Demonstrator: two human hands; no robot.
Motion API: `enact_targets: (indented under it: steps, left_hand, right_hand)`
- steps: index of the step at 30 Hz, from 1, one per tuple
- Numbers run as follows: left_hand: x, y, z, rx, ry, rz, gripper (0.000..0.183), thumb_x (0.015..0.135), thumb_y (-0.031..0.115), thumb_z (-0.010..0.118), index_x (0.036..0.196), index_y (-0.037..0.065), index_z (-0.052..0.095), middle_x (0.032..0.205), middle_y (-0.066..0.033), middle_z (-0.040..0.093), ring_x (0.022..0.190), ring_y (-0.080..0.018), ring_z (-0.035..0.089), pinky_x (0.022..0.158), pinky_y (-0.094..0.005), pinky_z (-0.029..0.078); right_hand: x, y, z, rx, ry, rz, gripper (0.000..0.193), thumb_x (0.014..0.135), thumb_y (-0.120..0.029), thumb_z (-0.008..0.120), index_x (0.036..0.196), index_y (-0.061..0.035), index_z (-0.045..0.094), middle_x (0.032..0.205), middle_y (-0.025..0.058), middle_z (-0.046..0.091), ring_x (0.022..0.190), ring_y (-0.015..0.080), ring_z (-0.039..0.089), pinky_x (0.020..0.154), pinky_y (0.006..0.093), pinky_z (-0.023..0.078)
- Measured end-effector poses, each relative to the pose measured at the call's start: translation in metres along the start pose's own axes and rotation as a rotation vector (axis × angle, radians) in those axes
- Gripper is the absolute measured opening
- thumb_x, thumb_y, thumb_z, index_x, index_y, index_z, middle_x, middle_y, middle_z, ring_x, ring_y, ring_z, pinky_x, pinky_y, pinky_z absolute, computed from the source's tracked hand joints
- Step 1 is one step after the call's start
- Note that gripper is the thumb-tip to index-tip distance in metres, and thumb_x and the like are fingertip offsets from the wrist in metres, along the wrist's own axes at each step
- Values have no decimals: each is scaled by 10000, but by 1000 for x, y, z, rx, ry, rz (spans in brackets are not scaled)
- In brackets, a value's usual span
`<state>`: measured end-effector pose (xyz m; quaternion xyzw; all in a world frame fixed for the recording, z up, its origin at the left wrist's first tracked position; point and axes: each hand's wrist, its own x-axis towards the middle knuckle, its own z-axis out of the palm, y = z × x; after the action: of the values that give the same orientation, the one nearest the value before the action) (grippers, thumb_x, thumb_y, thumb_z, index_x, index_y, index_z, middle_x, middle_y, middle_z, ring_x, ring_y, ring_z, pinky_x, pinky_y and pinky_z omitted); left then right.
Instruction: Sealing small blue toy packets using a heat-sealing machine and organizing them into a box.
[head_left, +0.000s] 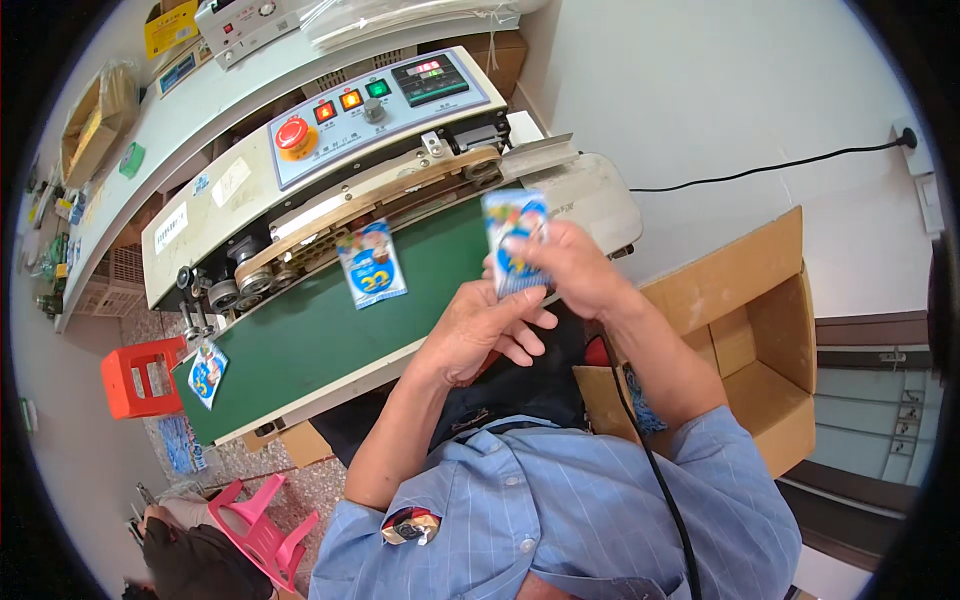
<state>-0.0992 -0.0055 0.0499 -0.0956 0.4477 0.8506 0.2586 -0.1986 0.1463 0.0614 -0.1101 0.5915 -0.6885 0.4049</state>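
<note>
A small blue-and-white printed packet [516,222] is held upright over the right end of the green conveyor belt [300,340]. My right hand [585,272] grips its right side, thumb across the front, slightly blurred. At its lower edge, my left hand [480,325] pinches with the thumb while the other fingers spread loosely below. A similar packet [372,268] rides mid-belt, its top edge at the band sealer's [330,215] brown sealing band. Another packet [207,373] lies tilted at the belt's left end.
The sealer's panel carries a red stop button [292,134] and lit switches. An open cardboard box [740,340] stands at my right. Below the belt's left end are a red stool [140,378] and several packets on the floor. A pink chair [260,525] with a person is lower left.
</note>
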Motion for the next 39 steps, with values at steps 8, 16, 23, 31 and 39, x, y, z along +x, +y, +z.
enact_targets:
  steps: [8, 16, 23, 31, 39]
  left_hand:
    - [-13, -15, -4, 16, 6, 4, 457, 992, 319, 606, 1235, -65, 567, 952, -147, 703, 687, -157, 698, 531, -245, 591]
    - [-26, -24, -5, -22, 30, 13, 431, 1000, 301, 591, 1237, -58, 563, 961, -160, 700, 706, -167, 700, 527, -257, 592]
    - [-25, -35, -1, 26, -19, -6, 395, 1015, 261, 561, 1263, -46, 563, 988, -158, 699, 730, -174, 697, 549, -261, 596]
    - [-17, -53, 16, 64, -84, -73, 410, 1006, 286, 572, 1238, -52, 569, 925, -154, 702, 721, -179, 705, 525, -268, 600]
    - [-18, -56, 27, 102, -110, -72, 392, 1010, 276, 566, 1238, -42, 572, 933, -151, 703, 736, -176, 706, 556, -272, 608]
  right_hand:
    - [39, -15, -44, -33, 307, 129, 351, 956, -236, 638, 1213, -4, 583, 1020, 124, 696, 899, 249, 722, 652, 352, 627]
    - [69, -8, -8, -19, 40, 274, 380, 948, -203, 646, 1228, 43, 576, 1046, 160, 693, 904, 278, 725, 667, 356, 635]
    - [-17, -35, -16, -203, 80, -37, 316, 953, -215, 644, 1141, 33, 591, 1012, 135, 689, 906, 208, 697, 689, 316, 604]
    - [-253, -54, -122, -542, 602, 174, 330, 960, -297, 633, 1077, 11, 630, 962, 109, 696, 913, 143, 686, 638, 249, 538]
    - [-265, 147, -205, -979, 698, 530, 784, 944, -416, 632, 1512, -3, 283, 1406, 263, 480, 1259, 362, 518, 1066, 441, 404]
